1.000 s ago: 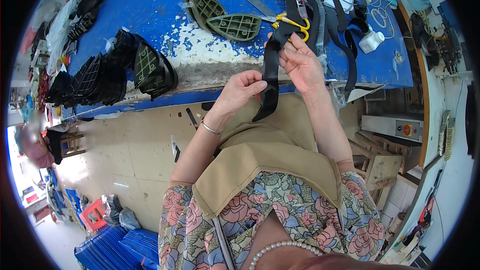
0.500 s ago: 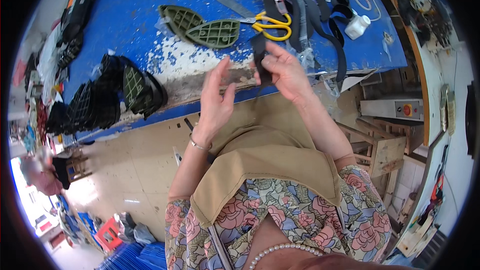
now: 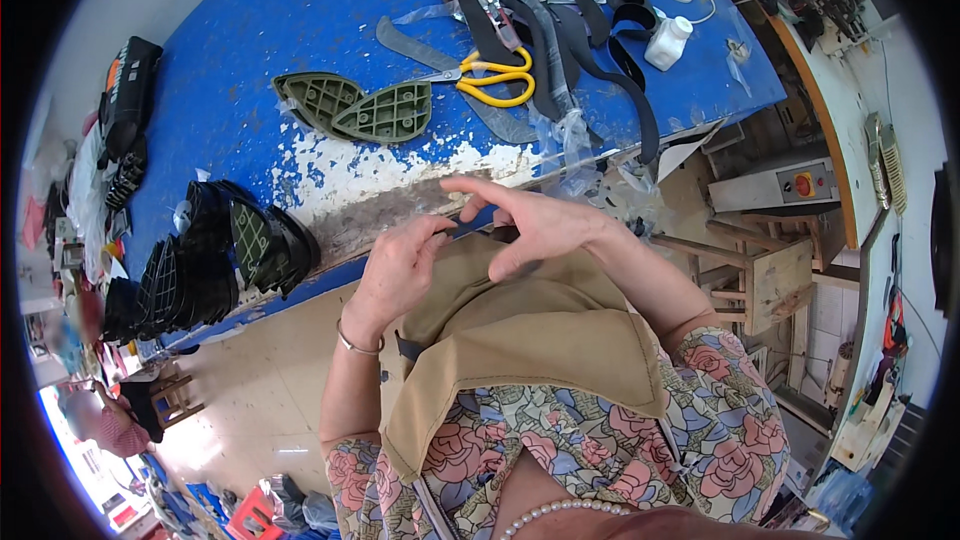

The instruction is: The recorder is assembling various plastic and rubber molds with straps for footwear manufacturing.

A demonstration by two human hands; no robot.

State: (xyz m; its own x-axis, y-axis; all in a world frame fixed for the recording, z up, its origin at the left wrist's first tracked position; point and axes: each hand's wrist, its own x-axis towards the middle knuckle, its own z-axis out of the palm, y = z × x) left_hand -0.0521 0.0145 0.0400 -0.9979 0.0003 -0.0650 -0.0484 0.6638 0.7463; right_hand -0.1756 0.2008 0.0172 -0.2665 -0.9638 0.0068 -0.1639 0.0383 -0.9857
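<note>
My left hand (image 3: 398, 265) is closed, its fingers curled and the fingertips drawn together beside the right hand. What those fingertips hold, if anything, is hidden. Over the tan apron (image 3: 520, 340), my right hand (image 3: 545, 225) bends round a short piece of black strap (image 3: 506, 233); most of the piece is covered by the palm and thumb. Yellow-handled scissors (image 3: 497, 78) lie on the blue table beyond my hands, their blades touching two green ribbed plastic shells (image 3: 385, 112).
Black straps (image 3: 575, 35), a utility knife (image 3: 503, 25) and a white bottle (image 3: 668, 44) lie on the worn blue table (image 3: 240, 50). Stacked dark shells (image 3: 190, 260) stand at its left front edge. A wooden stool (image 3: 778, 285) is at the right; another person (image 3: 120, 420) sits far left.
Both hands have drawn back from the table edge toward my apron. The black strap piece came along with the right hand and is now mostly covered. The view has shifted.
</note>
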